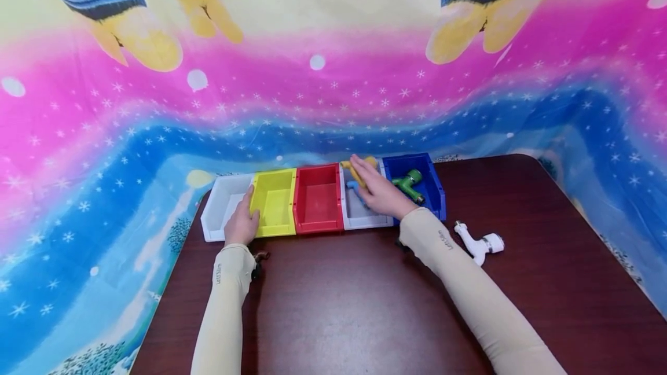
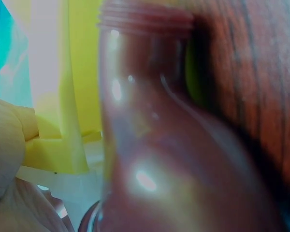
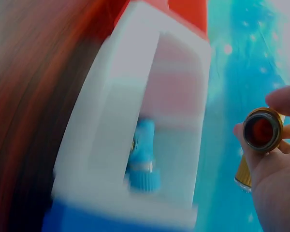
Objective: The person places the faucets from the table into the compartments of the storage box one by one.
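My right hand (image 1: 383, 192) holds a yellow faucet (image 1: 359, 169) above the pale grey-white bin (image 1: 367, 221). In the right wrist view its dark round opening (image 3: 262, 130) faces the camera between thumb and fingers. Inside that bin lies a blue faucet (image 3: 144, 162). My left hand (image 1: 242, 223) rests at the wall between the white bin (image 1: 213, 227) and the yellow bin (image 1: 276, 204), fingers fairly straight. By the left wrist a brown, shiny faucet (image 2: 159, 145) lies on the table; in the head view the sleeve hides most of it.
A red bin (image 1: 318, 201) stands mid-row. At the right end, a dark blue bin (image 1: 435, 190) contains a green faucet (image 1: 411, 181). A white faucet (image 1: 482, 245) lies on the brown table (image 1: 333, 305) beside the right forearm. Printed cloth (image 1: 312, 114) hangs behind the row.
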The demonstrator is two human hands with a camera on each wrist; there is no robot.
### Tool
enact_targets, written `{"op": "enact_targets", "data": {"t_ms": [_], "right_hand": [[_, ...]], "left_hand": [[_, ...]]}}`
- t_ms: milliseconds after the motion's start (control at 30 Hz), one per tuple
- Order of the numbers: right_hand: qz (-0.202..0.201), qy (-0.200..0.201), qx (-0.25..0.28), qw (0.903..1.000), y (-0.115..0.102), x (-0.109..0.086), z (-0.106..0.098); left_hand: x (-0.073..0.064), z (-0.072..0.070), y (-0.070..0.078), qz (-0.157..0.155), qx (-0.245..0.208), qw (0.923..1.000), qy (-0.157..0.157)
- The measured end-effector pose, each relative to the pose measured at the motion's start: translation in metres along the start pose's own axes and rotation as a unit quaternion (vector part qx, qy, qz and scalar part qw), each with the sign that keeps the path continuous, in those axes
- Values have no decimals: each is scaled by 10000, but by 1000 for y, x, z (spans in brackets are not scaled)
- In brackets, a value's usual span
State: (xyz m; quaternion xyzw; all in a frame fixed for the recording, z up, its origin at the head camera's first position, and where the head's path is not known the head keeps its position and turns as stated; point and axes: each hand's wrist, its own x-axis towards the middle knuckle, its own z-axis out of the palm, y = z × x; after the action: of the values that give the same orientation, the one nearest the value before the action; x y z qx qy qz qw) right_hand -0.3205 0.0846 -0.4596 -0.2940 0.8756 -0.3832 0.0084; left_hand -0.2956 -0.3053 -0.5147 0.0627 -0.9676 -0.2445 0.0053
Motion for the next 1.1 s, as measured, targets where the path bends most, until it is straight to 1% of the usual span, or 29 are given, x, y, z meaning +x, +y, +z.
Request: {"op": "enact_targets", "data": {"t_ms": [133,233,367,567,733,900,1000,1100], "right_hand": [[-92,-454,-20,9989,-18,17,20],[-93,-847,-13,9964,-28,27,33],[-130,-1120,-1,9936,-34,39,48],[-195,-1170,-151,9928,-38,53,59],[-124,-1257,-465,9909,-34,60,67],[-17,-1325,-931,9868,-29,64,74],[-26,-1241,-1233,9846,-27,66,76],[7,-1074,-1618,9810,-25,68,78]], "left_hand": [[-2,-1,1,7,-37,10000,30],[-3,0,1,-17,-71,10000,11],[-3,1,2,-46,-61,10000,-56],[0,1,2,-32,-63,10000,-26],[1,3,0,-59,-58,10000,-19],[1,3,0,-63,-62,10000,-40],[1,3,0,-66,-73,9999,-22],[1,3,0,-77,-68,9999,-15]]}}
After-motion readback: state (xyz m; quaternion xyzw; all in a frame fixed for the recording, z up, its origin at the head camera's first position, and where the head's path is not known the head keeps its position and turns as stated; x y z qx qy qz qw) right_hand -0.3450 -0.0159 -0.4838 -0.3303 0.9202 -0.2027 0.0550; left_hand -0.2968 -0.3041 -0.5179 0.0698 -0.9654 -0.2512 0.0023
